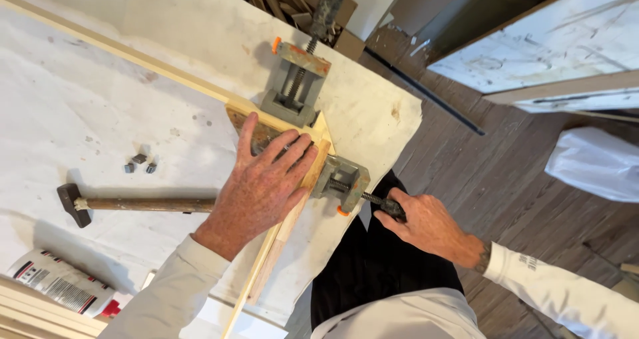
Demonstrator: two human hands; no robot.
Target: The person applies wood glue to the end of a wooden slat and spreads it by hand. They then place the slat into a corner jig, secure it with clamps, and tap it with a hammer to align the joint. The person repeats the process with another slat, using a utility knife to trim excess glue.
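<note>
**Hands on the corner clamp**

From my remote seat I see my right hand [426, 226], nearest me, with fingers wrapped tight around the dark screw handle [389, 208] of the grey metal corner clamp [333, 172]. My left hand [263, 186] lies flat, fingers spread and holding nothing, pressing on the pale wooden frame strips [293, 212] where they meet in the clamp at the edge of the white-covered worktable [100, 99]. Left of that hand lies a wooden-handled hammer [133, 204]. Beyond it sit three small grey metal pieces [140, 164].
</note>
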